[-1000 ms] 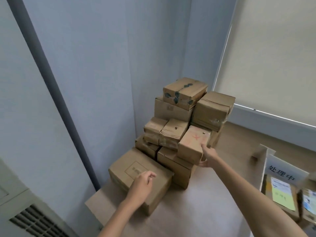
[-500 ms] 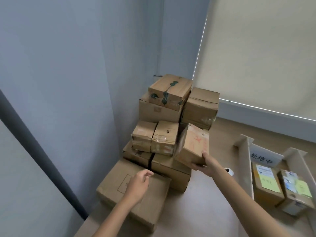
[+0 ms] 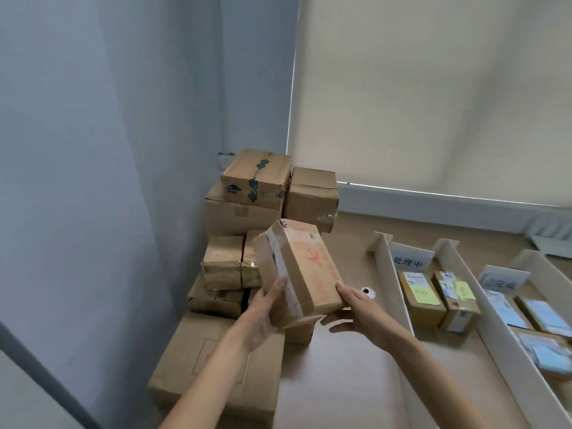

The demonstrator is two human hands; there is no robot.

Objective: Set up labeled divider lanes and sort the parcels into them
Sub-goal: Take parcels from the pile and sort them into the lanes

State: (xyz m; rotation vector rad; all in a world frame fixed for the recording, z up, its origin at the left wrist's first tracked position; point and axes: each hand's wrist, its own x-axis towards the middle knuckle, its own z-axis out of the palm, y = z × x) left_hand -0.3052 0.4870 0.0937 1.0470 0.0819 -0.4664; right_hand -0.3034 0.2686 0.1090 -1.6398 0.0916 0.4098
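Observation:
A small cardboard parcel (image 3: 301,267) with red markings and clear tape is lifted clear of the stack, tilted, in front of me. My left hand (image 3: 263,311) grips its left lower side, and my right hand (image 3: 356,308) holds its right lower corner from beneath. Behind it stands the pile of brown parcels (image 3: 257,193) in the wall corner. To the right, white divider lanes (image 3: 388,267) lie on the table, each with a standing label card (image 3: 408,261), and hold sorted parcels (image 3: 421,295).
A large flat carton (image 3: 216,366) lies at the near left under my left forearm. A small round white object (image 3: 367,291) sits on the table beside the first divider. The grey wall (image 3: 108,181) closes off the left; a window blind (image 3: 433,88) hangs behind.
The red-marked parcel came off the stack and moved toward me. My left hand left the flat carton and took hold of the parcel. My view swung right, showing more lanes.

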